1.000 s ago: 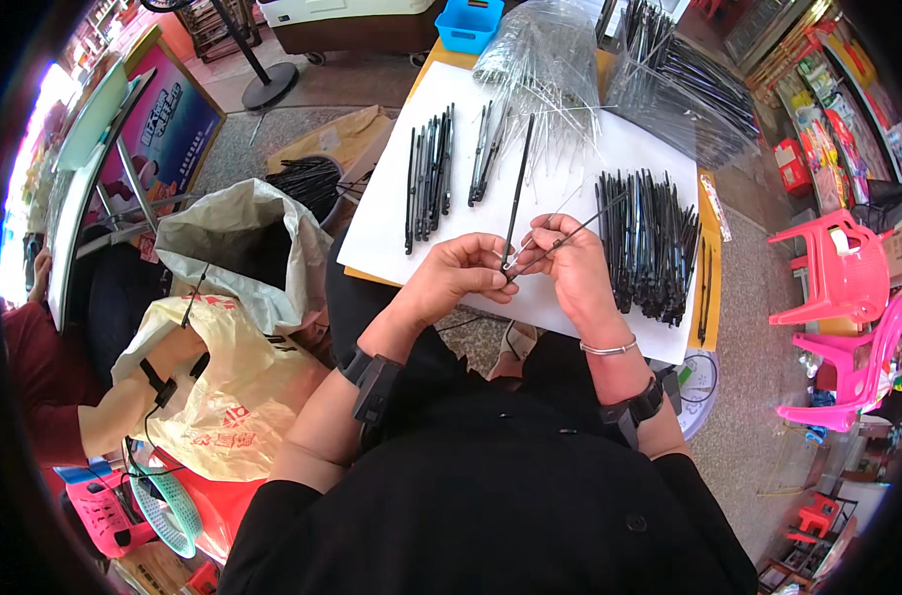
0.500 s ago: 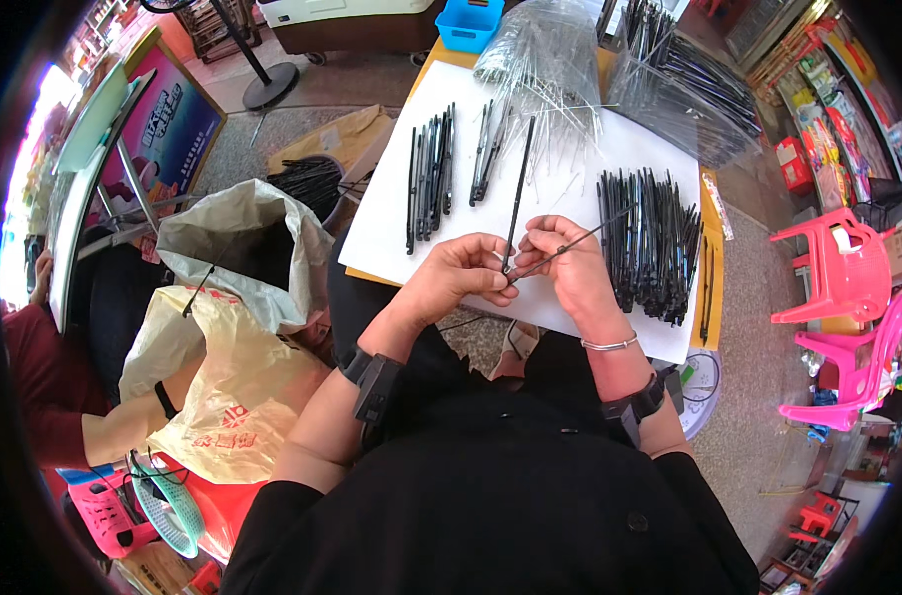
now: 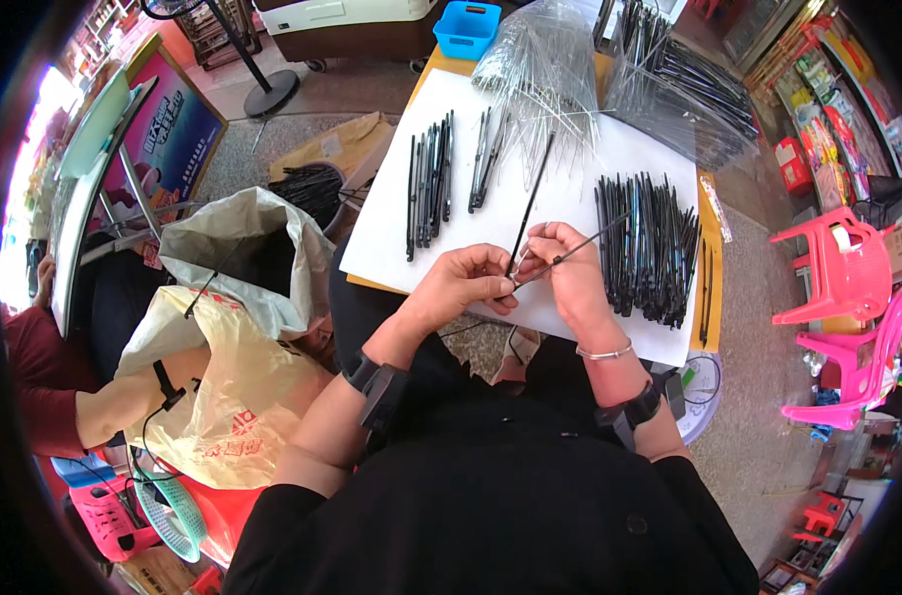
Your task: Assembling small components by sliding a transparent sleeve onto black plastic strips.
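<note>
My left hand (image 3: 471,282) pinches the lower end of a thin black rod (image 3: 533,193), which points away from me and leans right. A second thin black rod (image 3: 592,238) slants across my right hand (image 3: 572,270), whose thumb and fingers are closed on it. The lower ends of both rods meet between my fingertips, and the exact contact is hidden there. Beneath my hands lies a white board (image 3: 379,253). On it, a dense row of black rods (image 3: 649,248) lies right of my right hand, and smaller groups of black rods (image 3: 430,188) lie beyond my left hand.
A clear bag of thin wires (image 3: 540,59) and a bag of black rods (image 3: 684,94) lie at the far edge, near a blue basket (image 3: 468,30). Left are an open sack (image 3: 307,248) and another person's forearm (image 3: 114,402). Pink chairs (image 3: 838,268) stand right.
The far-pointing rod has tipped a little rightward and its tip sits nearer to me. My hands stay close together. At the left, the other person's forearm has shifted upward.
</note>
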A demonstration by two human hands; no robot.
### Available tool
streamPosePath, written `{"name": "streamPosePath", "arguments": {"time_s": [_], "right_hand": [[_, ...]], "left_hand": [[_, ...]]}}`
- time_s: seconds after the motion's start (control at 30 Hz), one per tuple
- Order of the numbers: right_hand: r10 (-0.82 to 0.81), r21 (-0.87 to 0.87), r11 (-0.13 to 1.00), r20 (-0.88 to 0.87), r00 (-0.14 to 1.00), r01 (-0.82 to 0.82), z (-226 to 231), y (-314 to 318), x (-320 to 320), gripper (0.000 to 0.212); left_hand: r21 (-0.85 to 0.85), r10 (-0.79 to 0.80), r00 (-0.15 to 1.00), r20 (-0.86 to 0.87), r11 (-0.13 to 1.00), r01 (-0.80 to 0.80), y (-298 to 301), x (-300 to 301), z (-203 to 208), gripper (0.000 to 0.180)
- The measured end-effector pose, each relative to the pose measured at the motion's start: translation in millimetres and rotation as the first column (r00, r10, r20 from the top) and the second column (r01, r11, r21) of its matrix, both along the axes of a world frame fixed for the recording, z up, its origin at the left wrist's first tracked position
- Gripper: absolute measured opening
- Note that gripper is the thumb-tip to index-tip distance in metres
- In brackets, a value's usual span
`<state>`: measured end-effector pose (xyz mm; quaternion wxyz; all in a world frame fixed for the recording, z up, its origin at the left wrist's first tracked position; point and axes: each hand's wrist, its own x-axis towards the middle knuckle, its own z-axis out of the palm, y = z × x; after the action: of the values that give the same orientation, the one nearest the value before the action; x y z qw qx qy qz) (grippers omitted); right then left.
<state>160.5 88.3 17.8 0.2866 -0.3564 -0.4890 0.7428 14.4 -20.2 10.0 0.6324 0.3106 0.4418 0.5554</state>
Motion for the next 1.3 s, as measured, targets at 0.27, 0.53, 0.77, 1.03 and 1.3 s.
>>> {"name": "streamPosePath", "arguments": {"time_s": [0.27,0.53,0.77,1.03,1.3], "right_hand": [[0.012,0.318,0.947,-0.134,0.991,0.032,19,-9,4,0.015],[0.205,0.157,0.967,-0.003,0.979,-0.202,25,2,17,0.010],[0.120,0.140,0.984,-0.073,0.990,-0.109,23,-1,13,0.011],[0.127,0.197,0.973,-0.018,0.992,-0.121,24,5,20,0.015],[0.074,0.263,0.961,0.035,0.997,-0.080,31,-2,17,0.015]], "left_hand": [[-0.010,0.250,0.968,-0.009,0.968,-0.250,5,3,-10,0.012],[0.034,0.137,0.983,-0.126,0.990,-0.134,2,7,9,0.010],[0.045,0.256,0.961,-0.105,0.966,-0.253,1,6,5,0.007],[0.033,0.239,0.925,-0.297,0.970,-0.240,5,13,2,0.006],[0.001,0.262,0.936,-0.237,0.963,-0.269,4,16,0,0.008]]}}
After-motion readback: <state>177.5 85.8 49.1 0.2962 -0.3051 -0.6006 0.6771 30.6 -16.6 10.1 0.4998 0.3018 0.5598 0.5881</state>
